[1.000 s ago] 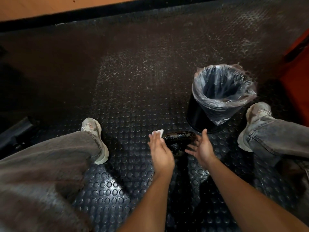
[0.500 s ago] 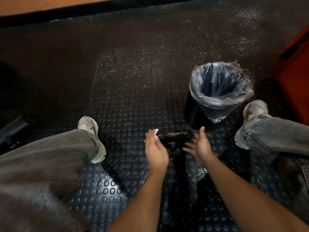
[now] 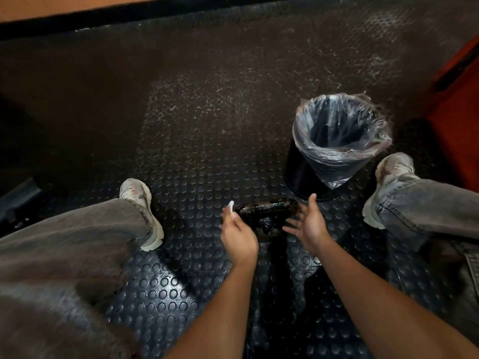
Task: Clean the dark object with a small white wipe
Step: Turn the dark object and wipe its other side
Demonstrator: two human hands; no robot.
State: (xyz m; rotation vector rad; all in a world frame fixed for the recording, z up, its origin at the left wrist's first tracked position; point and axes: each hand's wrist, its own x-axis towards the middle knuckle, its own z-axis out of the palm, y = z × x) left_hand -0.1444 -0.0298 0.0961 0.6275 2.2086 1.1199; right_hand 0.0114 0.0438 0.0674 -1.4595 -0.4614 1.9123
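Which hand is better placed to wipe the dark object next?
Left. The left hand already pinches the white wipe at the dark object; the right hand is open beside it, holding nothing.

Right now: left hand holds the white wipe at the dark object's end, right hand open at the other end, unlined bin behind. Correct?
One error: the bin is lined, with a clear plastic bag folded over its rim, as the head view shows. The rest stands: the left hand pinches the wipe at one end of the dark object, and the right hand is open at the other.
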